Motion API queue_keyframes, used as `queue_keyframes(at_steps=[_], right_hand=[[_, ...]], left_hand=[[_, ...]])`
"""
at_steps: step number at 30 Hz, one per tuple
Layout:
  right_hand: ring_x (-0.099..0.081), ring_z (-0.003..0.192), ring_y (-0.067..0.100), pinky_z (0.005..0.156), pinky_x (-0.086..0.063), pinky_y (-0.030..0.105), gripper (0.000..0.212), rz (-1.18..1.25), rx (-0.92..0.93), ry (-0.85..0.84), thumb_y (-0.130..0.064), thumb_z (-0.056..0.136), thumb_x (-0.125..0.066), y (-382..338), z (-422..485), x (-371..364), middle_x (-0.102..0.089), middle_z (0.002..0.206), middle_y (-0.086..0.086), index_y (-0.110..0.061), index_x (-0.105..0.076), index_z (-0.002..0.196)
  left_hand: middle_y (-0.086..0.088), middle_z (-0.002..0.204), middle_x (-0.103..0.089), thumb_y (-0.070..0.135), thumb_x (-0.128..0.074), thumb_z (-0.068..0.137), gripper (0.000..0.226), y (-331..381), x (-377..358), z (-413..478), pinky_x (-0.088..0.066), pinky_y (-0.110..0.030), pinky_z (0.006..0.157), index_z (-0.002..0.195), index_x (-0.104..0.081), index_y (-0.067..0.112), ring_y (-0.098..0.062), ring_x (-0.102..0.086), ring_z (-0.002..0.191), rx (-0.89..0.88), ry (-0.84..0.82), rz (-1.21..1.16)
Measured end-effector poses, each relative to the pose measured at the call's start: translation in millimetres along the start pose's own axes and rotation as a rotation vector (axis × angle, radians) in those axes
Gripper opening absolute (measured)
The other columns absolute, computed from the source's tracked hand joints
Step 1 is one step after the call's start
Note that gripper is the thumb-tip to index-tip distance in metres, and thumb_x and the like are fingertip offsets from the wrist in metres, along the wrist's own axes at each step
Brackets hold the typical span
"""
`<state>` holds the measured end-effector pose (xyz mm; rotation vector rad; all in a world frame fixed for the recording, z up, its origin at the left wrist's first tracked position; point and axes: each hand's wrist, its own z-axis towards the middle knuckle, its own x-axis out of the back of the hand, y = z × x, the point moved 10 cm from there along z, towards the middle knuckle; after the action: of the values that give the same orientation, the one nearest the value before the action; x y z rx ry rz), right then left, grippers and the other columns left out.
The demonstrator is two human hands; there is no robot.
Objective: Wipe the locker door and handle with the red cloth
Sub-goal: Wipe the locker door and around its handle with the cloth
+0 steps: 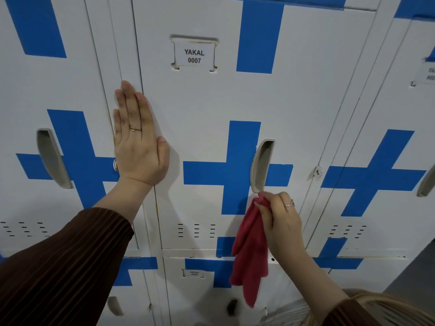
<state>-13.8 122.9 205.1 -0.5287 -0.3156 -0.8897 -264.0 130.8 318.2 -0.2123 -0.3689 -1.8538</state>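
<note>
The white locker door [207, 109] carries blue crosses and a label reading YAKAL 0007. Its grey recessed handle [262, 164] sits right of centre. My left hand [138, 142] lies flat with fingers together against the door's left edge. My right hand [281, 217] pinches the top of the red cloth [250, 252] just under the handle's lower end. The cloth hangs down loosely over the door's bottom edge.
Matching locker doors stand to the left [47, 90] and right [388, 137], each with its own grey handle. A lower row of lockers [200, 290] runs beneath. A small hasp [317, 171] sticks out on the door's right edge. Grey floor shows at the far right.
</note>
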Motion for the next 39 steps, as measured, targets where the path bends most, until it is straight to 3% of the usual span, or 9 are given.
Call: queue_keyframes(at_steps=[3,8,11,16,23,29,32,35,39], right_hand=[[-0.052,0.072,0.012,0.071,-0.037,0.005,0.016,0.146,0.037,0.108,-0.012,0.086,-0.055,-20,21,10,-0.054,0.082,0.004,-0.007,-0.052,0.101],[-0.055,0.065,0.026,0.061,-0.046,0.029,0.016,0.019,0.132,0.124,-0.009,0.086,-0.049,-26,25,-4,-0.056,0.077,0.015,0.001,-0.059,0.093],[-0.056,0.063,0.027,0.060,-0.050,0.033,0.021,-0.016,0.187,0.131,-0.008,0.087,-0.047,-27,14,-7,-0.058,0.075,0.016,0.005,-0.063,0.090],[-0.051,0.067,0.020,0.065,-0.041,0.023,0.008,0.096,0.073,0.152,-0.005,0.084,-0.054,-24,33,-5,-0.056,0.074,0.014,0.001,-0.059,0.086],[-0.051,0.061,0.018,0.065,-0.041,0.020,0.007,0.102,0.022,0.097,-0.004,0.080,-0.059,-9,9,-3,-0.055,0.070,0.012,0.002,-0.058,0.083],[-0.048,0.081,0.008,0.077,-0.038,0.006,0.017,0.152,-0.065,0.359,-0.004,0.088,-0.052,-6,59,58,-0.055,0.089,0.013,0.003,-0.060,0.101],[-0.039,0.078,0.002,0.080,-0.026,-0.005,0.018,0.072,0.001,0.336,0.001,0.087,-0.050,-14,72,53,-0.054,0.087,0.019,0.007,-0.061,0.099],[-0.034,0.077,-0.001,0.078,-0.034,0.005,0.020,0.075,0.031,0.255,-0.002,0.086,-0.044,-6,45,30,-0.053,0.084,0.020,0.007,-0.060,0.096],[-0.049,0.074,0.014,0.073,-0.039,0.018,0.019,0.041,-0.005,0.106,-0.006,0.087,-0.048,18,9,7,-0.056,0.083,0.016,0.005,-0.061,0.095]], left_hand=[[-0.037,0.147,-0.008,0.013,-0.036,0.074,0.077,1,1,0,0.008,-0.034,0.115,0.141,-0.009,-0.012,-0.043,-0.001,0.137,0.001,0.003,-0.005],[-0.037,0.147,-0.008,0.013,-0.037,0.074,0.077,1,0,0,0.008,-0.034,0.115,0.142,-0.009,-0.012,-0.043,-0.001,0.138,0.004,0.003,0.005],[-0.036,0.148,-0.008,0.013,-0.037,0.074,0.078,0,0,1,0.008,-0.034,0.115,0.142,-0.008,-0.011,-0.042,-0.001,0.138,0.007,-0.002,0.003],[-0.036,0.148,-0.007,0.014,-0.036,0.074,0.078,0,-1,0,0.008,-0.034,0.116,0.142,-0.008,-0.011,-0.042,0.000,0.138,0.009,-0.005,0.001],[-0.036,0.148,-0.008,0.014,-0.035,0.075,0.076,-1,-1,0,0.008,-0.034,0.116,0.142,-0.009,-0.011,-0.041,0.000,0.138,0.002,0.001,0.006],[-0.036,0.148,-0.008,0.012,-0.038,0.075,0.077,-1,0,1,0.009,-0.033,0.116,0.142,-0.008,-0.011,-0.041,0.000,0.138,0.003,0.009,0.007],[-0.036,0.148,-0.008,0.012,-0.037,0.075,0.077,0,0,0,0.009,-0.032,0.116,0.142,-0.008,-0.010,-0.041,0.000,0.138,0.002,0.010,0.008],[-0.036,0.148,-0.008,0.013,-0.036,0.075,0.077,-1,0,0,0.008,-0.033,0.116,0.142,-0.008,-0.010,-0.041,0.000,0.138,0.007,0.008,0.003],[-0.036,0.148,-0.008,0.013,-0.037,0.074,0.078,0,0,0,0.008,-0.034,0.116,0.142,-0.008,-0.011,-0.041,0.000,0.138,-0.001,0.005,-0.005]])
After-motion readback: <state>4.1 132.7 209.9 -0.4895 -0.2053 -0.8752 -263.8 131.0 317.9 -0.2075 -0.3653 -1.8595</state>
